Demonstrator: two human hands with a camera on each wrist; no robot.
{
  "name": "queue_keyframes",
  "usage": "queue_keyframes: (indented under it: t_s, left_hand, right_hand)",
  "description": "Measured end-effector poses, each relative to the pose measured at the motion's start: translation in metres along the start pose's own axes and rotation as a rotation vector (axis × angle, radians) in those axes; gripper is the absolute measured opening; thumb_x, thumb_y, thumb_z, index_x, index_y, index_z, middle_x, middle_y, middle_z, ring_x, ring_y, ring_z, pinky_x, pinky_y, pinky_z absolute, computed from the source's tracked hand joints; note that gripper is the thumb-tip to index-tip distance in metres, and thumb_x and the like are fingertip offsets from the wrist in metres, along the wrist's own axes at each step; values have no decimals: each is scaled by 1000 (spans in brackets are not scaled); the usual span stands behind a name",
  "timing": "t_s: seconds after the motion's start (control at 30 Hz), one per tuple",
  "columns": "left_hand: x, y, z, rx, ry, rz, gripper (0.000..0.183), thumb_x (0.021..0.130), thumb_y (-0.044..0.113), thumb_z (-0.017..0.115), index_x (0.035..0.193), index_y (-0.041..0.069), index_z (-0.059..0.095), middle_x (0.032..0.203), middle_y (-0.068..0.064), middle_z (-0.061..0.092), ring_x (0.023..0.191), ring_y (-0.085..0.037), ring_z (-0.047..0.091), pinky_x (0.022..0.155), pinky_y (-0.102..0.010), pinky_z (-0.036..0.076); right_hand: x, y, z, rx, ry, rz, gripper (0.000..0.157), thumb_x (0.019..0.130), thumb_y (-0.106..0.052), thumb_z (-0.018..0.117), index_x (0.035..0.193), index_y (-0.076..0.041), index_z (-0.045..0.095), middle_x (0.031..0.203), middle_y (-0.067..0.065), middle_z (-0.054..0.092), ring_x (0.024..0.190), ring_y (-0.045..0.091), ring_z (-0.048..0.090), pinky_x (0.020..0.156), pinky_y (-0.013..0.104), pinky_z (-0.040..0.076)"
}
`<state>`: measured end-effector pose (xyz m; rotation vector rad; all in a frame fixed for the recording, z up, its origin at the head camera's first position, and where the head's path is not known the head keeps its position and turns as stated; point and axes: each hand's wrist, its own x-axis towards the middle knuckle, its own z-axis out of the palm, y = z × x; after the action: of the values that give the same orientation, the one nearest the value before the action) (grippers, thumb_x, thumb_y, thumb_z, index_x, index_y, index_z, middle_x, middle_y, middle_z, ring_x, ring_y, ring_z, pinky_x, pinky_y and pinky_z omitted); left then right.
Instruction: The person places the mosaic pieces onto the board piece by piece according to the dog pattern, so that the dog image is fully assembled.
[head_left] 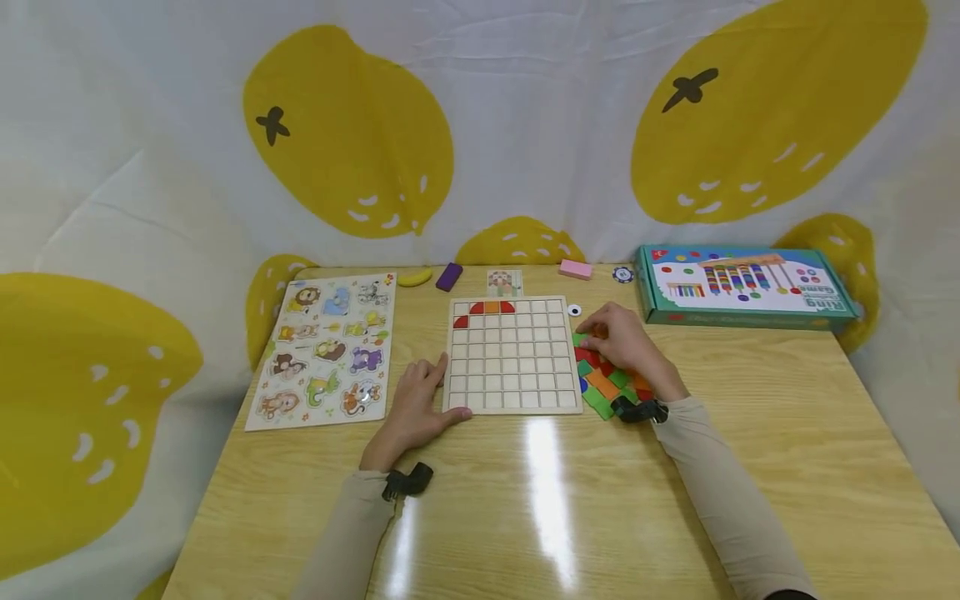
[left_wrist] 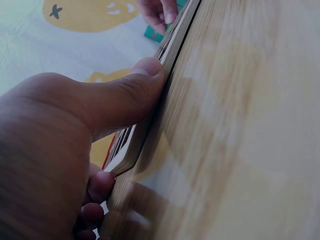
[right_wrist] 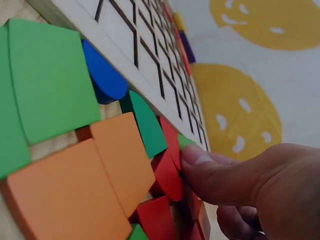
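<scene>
A wooden grid board [head_left: 513, 408] lies flat on the table. Red quarter-round blocks [head_left: 507, 307] and an orange square block [head_left: 492, 307] sit in its upper left cells. At the board's lower left corner rests my left hand [head_left: 414, 408], thumb [left_wrist: 125, 95] straight against the front edge and fingers along the left side. Beside the board's right edge is a pile of coloured blocks [head_left: 602, 383]: green, orange, red and blue. My right hand [head_left: 622, 337] reaches over its far end, thumb and forefinger pinching a small green block [head_left: 578, 339], mostly covered in the right wrist view.
An animal puzzle board [head_left: 321, 354] lies left. Along the back are a toy banana [head_left: 415, 277], a purple block [head_left: 449, 277], a picture card [head_left: 504, 283], a pink block [head_left: 575, 269], a poker chip [head_left: 622, 274] and a toy eye [head_left: 574, 310]. A game box [head_left: 750, 285] stands back right.
</scene>
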<state>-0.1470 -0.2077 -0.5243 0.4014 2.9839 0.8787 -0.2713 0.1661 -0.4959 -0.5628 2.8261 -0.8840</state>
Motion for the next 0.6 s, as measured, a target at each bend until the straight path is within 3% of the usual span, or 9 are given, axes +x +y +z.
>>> queue_keyframes:
  t_s: [0.13, 0.4, 0.6]
  left_hand:
    - [0, 0, 0, 3, -13, -10, 108, 75, 62, 77, 156, 8, 28, 96, 1, 39, 89, -17, 32, 81, -32, 27]
    - [1, -2, 0, 16, -28, -16, 108, 76, 62, 75, 156, 8, 27, 97, 0, 39, 89, -17, 32, 82, -33, 26]
    - [1, -2, 1, 6, -21, -19, 108, 76, 62, 75, 156, 9, 27, 98, 1, 40, 90, -17, 33, 83, -32, 27]
  right_hand:
    - [-1, 1, -4, 70, -16, -8, 13, 90, -18, 74, 101, -10, 71, 92, 6, 63, 82, 22, 55, 73, 35, 46]
    - [7, -13, -12, 280, 22, -99, 27, 98, -21, 63, 124, -17, 65, 95, 6, 68, 82, 25, 61, 70, 35, 48]
    - [28, -43, 7, 501, 69, -179, 28, 90, -17, 73, 117, -10, 71, 98, 13, 68, 85, 31, 61, 67, 29, 48]
